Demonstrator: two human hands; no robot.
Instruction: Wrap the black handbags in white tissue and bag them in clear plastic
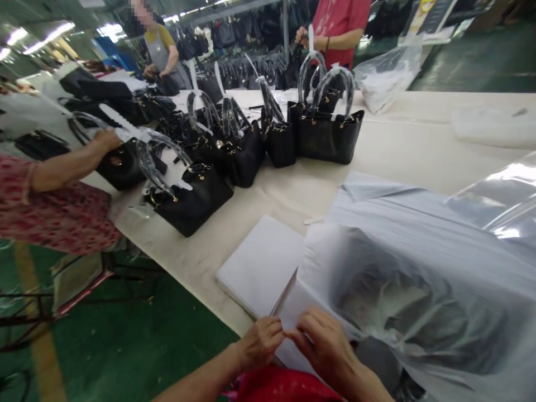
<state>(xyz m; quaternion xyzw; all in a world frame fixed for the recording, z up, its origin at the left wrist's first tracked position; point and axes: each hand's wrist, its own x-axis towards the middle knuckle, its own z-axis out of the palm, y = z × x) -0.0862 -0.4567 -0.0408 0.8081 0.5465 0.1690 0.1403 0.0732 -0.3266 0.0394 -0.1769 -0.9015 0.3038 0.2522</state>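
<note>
the pale table (402, 134) bears white sheets (259, 259), racks (286, 25) perhaps behind.

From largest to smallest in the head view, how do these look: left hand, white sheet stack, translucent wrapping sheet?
1. Translucent wrapping sheet, by far.
2. White sheet stack.
3. Left hand, smallest although it is nearer the camera than the stack's middle.
</note>
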